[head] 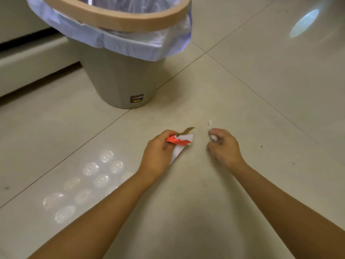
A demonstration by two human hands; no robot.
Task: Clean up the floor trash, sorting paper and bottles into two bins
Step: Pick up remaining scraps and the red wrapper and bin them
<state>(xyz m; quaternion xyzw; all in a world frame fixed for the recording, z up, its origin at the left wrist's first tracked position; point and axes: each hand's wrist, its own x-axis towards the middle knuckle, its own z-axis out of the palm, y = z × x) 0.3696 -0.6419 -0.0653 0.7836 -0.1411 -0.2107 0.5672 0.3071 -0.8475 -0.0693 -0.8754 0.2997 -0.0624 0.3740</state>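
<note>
My left hand (158, 152) grips a bunch of paper scraps low over the tiled floor: a red and white wrapper (178, 140), a white sheet under it and a brown strip (187, 130) sticking out the top. To its right, my right hand (223, 146) pinches a small white paper wad (212, 137), and a thin white shred (209, 124) shows just above the fingers. A grey bin (121, 79) with a tan rim and a pale blue liner stands behind the hands, at the upper left. Only this one bin is in view.
A low white ledge (31, 60) runs along the wall left of the bin. Glossy beige floor tiles (261, 81) with dark grout lines spread to the right, with light reflections at the lower left and upper right.
</note>
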